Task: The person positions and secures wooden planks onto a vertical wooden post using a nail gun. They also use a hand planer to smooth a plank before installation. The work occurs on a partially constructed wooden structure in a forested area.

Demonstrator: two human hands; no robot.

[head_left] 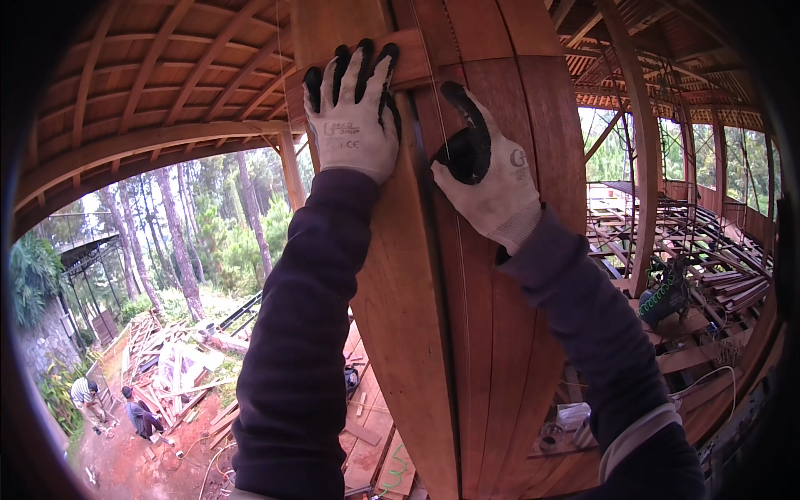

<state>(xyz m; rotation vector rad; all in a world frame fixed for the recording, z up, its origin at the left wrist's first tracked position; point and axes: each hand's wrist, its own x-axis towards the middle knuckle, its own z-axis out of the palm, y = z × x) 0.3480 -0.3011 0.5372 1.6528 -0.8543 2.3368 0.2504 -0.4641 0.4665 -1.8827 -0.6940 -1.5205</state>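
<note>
The left hand (pixel 354 117) is spread flat, fingers fanned upward, its palm pressed against a short crosswise board (pixel 410 57) near the top of a tall wooden column (pixel 404 292). It pushes rather than grips. The right hand (pixel 483 171) is half open just beside it, index finger stretched up and thumb set apart, in front of the column's reddish boards (pixel 542 158). A thin string (pixel 463 258) runs down past this hand — whether the fingers have hold of it, I cannot tell.

Both hands wear pale knit gloves with black-coated fingers. The left glove (pixel 348 152) bears dark printing on its back: a large initial, small lettering and a mark below. The right glove (pixel 508 200) shows a similar initial, turned sideways, with fainter print beside it. Dark sleeves (pixel 300 350) cover the forearms.

Beneath the left arm, planks (pixel 363 432) lie beside a green coiled hose (pixel 398 473). At lower left, two people (pixel 143 417) are low to the reddish ground near a heap of timber (pixel 171 379). Stacked lengths of wood (pixel 737 279) lie on the right, under a ribbed roof (pixel 158 75).
</note>
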